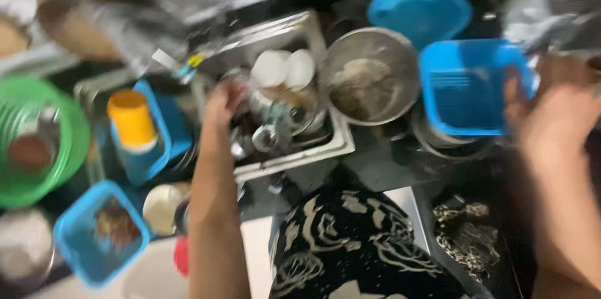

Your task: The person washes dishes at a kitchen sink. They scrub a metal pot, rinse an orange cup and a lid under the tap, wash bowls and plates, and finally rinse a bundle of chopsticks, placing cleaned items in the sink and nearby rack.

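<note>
The view is blurred by motion. My left hand [222, 104] reaches into a steel sink [294, 158] crowded with dirty dishes, its fingers among cups and metal pieces; what it holds is unclear. Two white cups [285, 69] lie just right of that hand. My right hand [560, 114] grips the right edge of a blue square plastic container [466, 89] that sits over a stack of metal pans. Between the sink and that container stands a steel bowl [369, 74] with brownish residue.
A second blue container [418, 4] lies upside down at the back. On the left are a green basket [37, 136], a yellow-capped bottle [133, 121] in a blue tub, and another blue box [100, 233]. Black patterned cloth [350, 243] fills the foreground.
</note>
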